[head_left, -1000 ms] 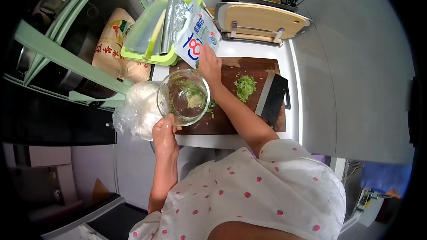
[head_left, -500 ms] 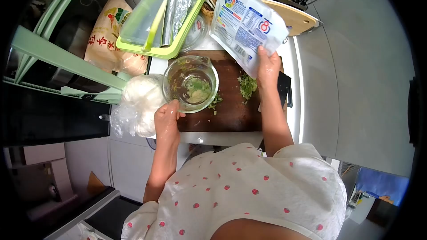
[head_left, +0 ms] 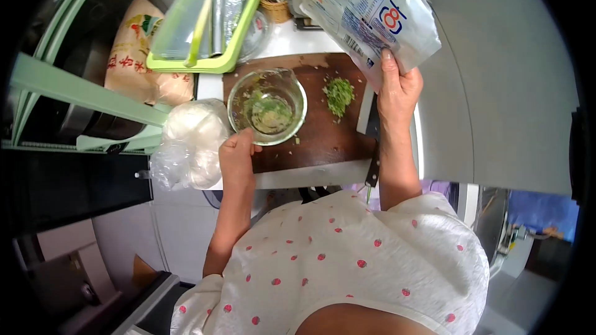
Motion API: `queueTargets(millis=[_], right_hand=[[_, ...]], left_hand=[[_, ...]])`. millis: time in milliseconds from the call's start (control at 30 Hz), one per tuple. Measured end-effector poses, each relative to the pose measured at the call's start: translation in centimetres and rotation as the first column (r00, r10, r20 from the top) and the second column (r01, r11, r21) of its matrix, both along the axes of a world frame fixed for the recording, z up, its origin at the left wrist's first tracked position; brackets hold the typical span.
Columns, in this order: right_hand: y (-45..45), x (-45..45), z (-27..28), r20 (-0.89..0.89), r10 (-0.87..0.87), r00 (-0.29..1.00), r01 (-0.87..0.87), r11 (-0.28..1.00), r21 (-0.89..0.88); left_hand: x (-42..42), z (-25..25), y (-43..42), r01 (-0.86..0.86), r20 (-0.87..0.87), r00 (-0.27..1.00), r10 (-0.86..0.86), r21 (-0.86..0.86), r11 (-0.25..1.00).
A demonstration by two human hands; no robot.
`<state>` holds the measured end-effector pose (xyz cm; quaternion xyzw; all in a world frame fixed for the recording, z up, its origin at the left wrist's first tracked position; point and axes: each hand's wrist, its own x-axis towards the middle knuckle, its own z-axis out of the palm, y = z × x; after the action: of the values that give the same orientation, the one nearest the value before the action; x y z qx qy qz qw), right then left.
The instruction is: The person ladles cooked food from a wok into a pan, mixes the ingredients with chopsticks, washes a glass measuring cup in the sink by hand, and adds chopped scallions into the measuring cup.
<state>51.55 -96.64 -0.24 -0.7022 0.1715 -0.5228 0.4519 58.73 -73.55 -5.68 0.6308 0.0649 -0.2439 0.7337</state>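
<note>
My left hand [head_left: 238,156] grips the near rim of a clear glass bowl [head_left: 302,118] with a small spout. Chopped greens and a pale seasoning [head_left: 270,115] lie in the bowl, which is over the left part of a dark wooden cutting board [head_left: 310,156]. My right hand [head_left: 398,90] pinches the lower edge of a white plastic pouch [head_left: 391,18] with blue and red print, thumb on top. The pouch is tilted and its upper end runs out of view. Right of the bowl sits a pile of chopped greens [head_left: 339,96].
A kitchen knife [head_left: 372,170] lies at the board's right edge, partly hidden by my forearm. Left of the bowl is a plastic bag with white contents [head_left: 192,130]. Behind stand a green-rimmed tray [head_left: 245,31] and a rice sack [head_left: 133,43]; a green rack [head_left: 93,90] borders the left.
My right hand has moved the pouch to the right, away from the bowl, uncovering the chopped greens and more of the knife. My left hand stays on the bowl. The view has shifted slightly.
</note>
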Motion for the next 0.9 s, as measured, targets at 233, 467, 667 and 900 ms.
queueTargets(millis=[233, 467, 667, 900], right_hand=[[6.4, -9.2, -2.9, 0.04, -0.138, 0.99, 0.116, 0.932, 0.342], [14.3, -20.4, -6.7, -0.184, -0.491, 0.851, 0.506, 0.862, 0.04], [16.9, -31.2, -10.9, -0.074, -0.706, 0.704, 0.655, 0.606, 0.452], [15.2, -40.1, -18.7, -0.383, -0.739, 0.554, 0.781, 0.302, 0.546]], left_hand=[[-2.7, -0.5, 0.9, 0.21, 0.189, 0.962, -0.198, -0.043, 0.977], [-10.6, -0.6, 1.1, 0.492, 0.152, 0.863, -0.482, -0.03, 0.87], [-14.6, -3.5, 1.4, 0.709, 0.057, 0.704, -0.708, 0.018, 0.705], [-22.6, -6.4, -0.6, 0.782, 0.048, 0.599, -0.8, 0.183, 0.596]])
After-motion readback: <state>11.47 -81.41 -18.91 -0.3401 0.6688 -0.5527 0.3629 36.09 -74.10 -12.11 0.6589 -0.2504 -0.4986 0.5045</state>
